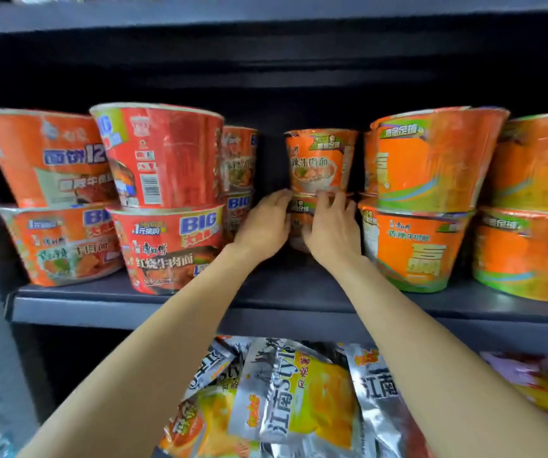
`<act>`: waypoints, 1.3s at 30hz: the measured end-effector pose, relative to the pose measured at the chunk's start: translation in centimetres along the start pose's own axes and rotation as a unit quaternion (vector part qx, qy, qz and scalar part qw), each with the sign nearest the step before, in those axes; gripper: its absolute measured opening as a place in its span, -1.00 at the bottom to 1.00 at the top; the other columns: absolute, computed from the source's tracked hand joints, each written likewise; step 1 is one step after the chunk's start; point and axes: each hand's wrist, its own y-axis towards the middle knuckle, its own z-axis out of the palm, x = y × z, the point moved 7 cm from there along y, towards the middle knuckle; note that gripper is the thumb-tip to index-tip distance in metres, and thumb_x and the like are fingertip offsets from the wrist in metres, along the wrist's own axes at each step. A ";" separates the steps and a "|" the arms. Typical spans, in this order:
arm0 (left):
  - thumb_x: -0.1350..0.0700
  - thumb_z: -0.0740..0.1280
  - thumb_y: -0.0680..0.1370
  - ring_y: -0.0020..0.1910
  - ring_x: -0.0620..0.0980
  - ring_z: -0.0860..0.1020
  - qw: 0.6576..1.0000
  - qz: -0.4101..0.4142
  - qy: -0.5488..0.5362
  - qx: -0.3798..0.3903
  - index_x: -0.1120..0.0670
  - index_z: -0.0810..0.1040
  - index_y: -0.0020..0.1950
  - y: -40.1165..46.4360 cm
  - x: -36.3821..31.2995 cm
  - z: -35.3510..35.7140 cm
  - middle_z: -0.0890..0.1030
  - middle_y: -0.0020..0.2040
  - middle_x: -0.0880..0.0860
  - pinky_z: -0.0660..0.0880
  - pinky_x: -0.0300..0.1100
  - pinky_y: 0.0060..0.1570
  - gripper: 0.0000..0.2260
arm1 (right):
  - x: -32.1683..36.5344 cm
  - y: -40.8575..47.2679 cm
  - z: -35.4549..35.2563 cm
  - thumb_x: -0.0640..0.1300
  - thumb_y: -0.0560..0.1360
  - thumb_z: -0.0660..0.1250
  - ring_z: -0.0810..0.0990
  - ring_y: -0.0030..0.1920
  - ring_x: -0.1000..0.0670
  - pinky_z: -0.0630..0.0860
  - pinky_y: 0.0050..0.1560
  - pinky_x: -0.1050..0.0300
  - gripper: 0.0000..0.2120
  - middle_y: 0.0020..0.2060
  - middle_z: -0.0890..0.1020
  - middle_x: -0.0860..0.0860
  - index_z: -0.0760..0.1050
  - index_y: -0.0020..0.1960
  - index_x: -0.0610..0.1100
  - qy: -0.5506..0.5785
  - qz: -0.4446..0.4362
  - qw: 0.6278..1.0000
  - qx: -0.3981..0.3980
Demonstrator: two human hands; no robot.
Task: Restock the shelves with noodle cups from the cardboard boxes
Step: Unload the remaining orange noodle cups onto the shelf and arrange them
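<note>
deep on the middle shelf (299, 302), seen from the head camera, both hands reach into the gap between the red bowls and the orange bowls. the left hand (262, 226) and the right hand (328, 229) wrap their curled fingers around the lower orange noodle cup (299, 209), one on each side, and a second orange noodle cup (320, 160) stands stacked upright on top of it. the pair sits well back in the shelf, behind the front row. red big noodle bowls (166, 242) stand stacked two high just to the left, and orange noodle bowls (414, 239) two high just to the right. foil noodle packets (282, 398) lie on the shelf below. no cardboard box shows.

the step in hand looks like seating this small stack. to do it well, i would keep both palms level so the top cup does not tip, slide the base straight without nudging the neighbouring stacks, turn the printed faces forward, and release only when the lower cup sits flat.
</note>
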 end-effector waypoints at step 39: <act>0.19 0.23 0.59 0.41 0.02 0.31 0.978 -0.070 -0.140 -0.135 0.08 0.21 0.51 0.2 0.4 -3.2 0.29 0.46 0.10 0.28 -0.13 0.35 -0.51 | -1.2 3.7 -0.8 -0.09 0.53 0.27 0.32 0.34 -0.19 0.33 0.33 -0.09 -0.49 0.34 0.36 -0.20 0.20 0.42 -0.15 0.245 0.060 0.963 -0.098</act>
